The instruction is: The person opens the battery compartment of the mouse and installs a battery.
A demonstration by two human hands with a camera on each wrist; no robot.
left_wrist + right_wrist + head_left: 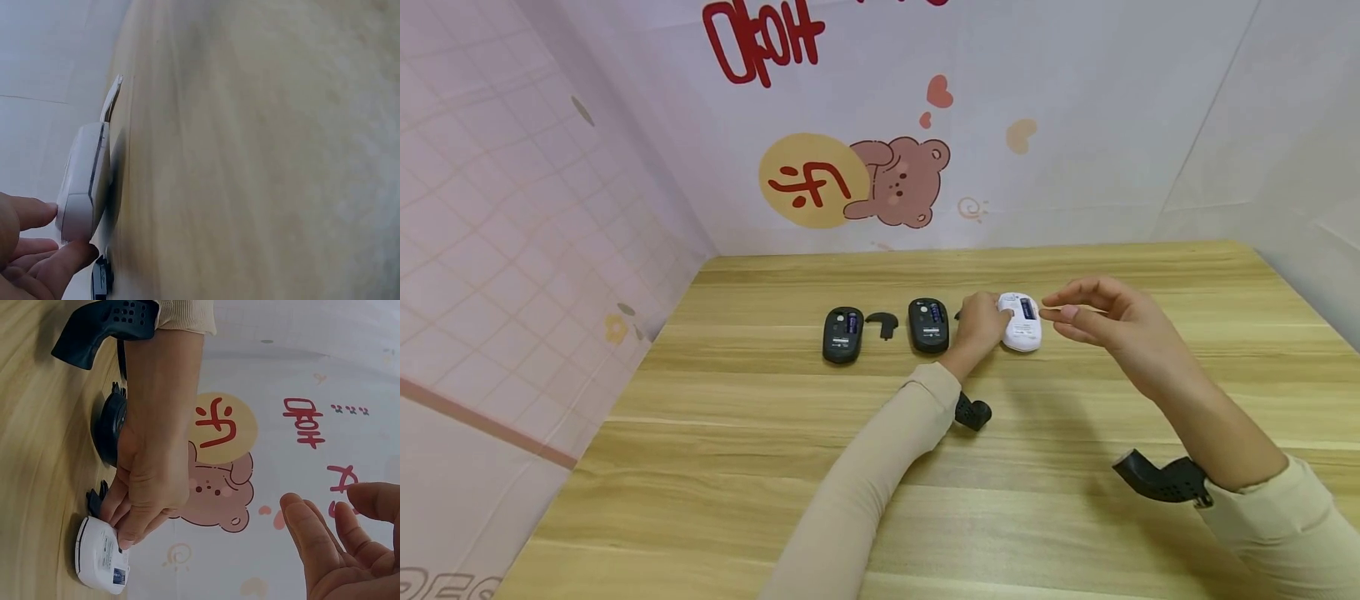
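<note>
A white computer mouse point(1021, 333) lies underside up on the table, a dark battery point(1027, 309) in its uncovered bay. My left hand point(981, 323) grips its left side between thumb and fingers; in the left wrist view the mouse body point(81, 175) shows edge-on between the fingertips. Just beyond it stands a thin white piece point(112, 99), like a battery cover. My right hand point(1101, 312) hovers right of the mouse, fingers spread and loosely bent, holding nothing. In the right wrist view that right hand point(350, 550) is apart from the white mouse point(97, 556).
Two black mice, one at the left point(842, 336) and one nearer the middle point(928, 327), lie underside up with batteries showing. A black curved cover point(883, 323) lies between them. Another black piece point(97, 499) shows beside my left fingers. The wooden table point(737, 467) meets a printed wall behind.
</note>
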